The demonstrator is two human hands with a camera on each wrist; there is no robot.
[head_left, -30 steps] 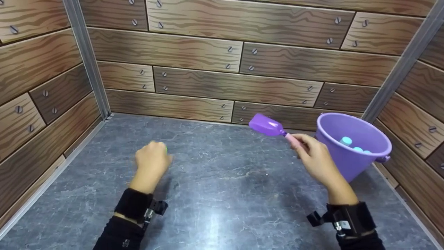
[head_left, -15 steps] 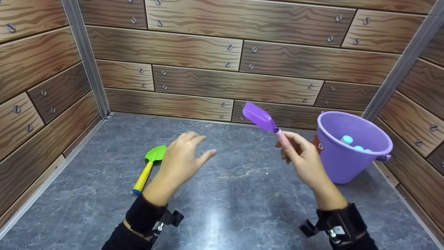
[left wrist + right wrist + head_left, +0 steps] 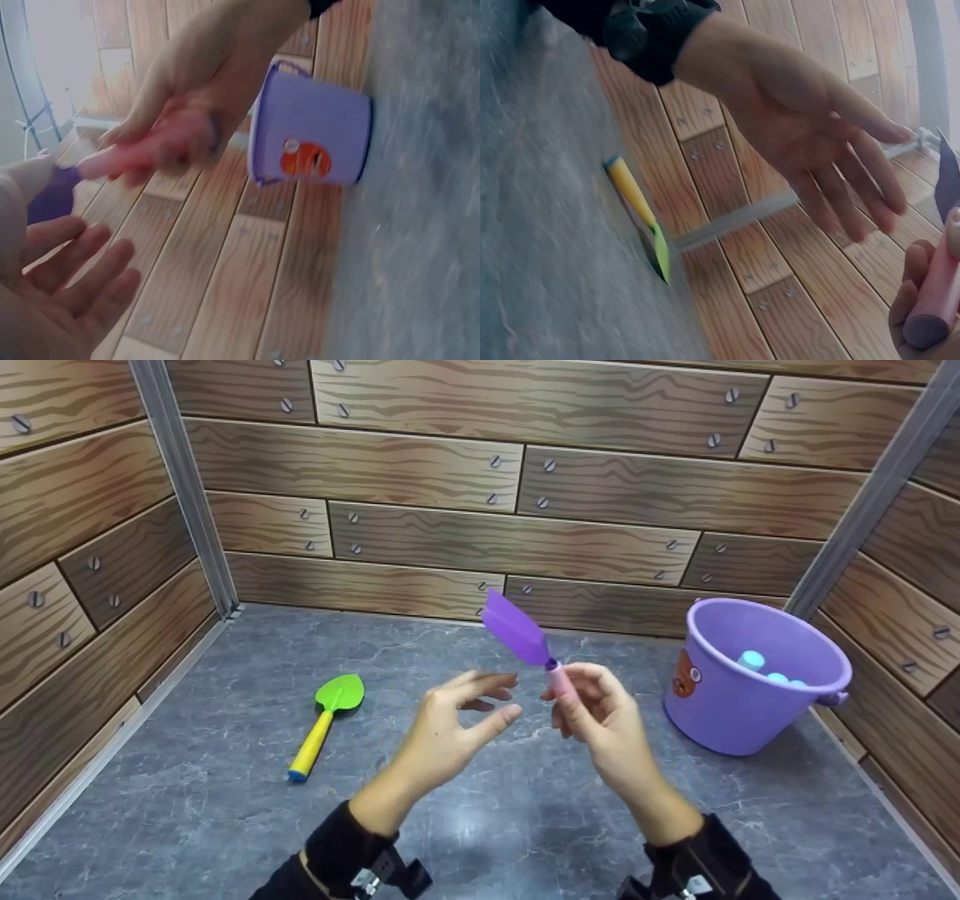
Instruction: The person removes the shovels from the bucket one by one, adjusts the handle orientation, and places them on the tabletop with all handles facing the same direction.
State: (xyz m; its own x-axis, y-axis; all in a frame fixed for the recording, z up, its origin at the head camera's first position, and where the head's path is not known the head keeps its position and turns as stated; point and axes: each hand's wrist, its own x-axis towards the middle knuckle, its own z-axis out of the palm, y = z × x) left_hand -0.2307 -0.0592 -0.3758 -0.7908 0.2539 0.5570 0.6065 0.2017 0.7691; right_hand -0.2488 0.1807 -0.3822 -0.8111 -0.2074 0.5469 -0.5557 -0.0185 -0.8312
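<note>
Over the surface (image 3: 187,795), my right hand (image 3: 607,716) gripped the purple shovel (image 3: 534,646) by its pink handle (image 3: 560,681), probably to leave its blade (image 3: 514,628) free, while my empty left hand (image 3: 450,726) hovered nearby, fingers parted.

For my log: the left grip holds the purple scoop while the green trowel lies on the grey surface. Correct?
Wrong side: the right grip holds the purple scoop, as the head view shows. The green trowel does lie on the grey surface.
</note>
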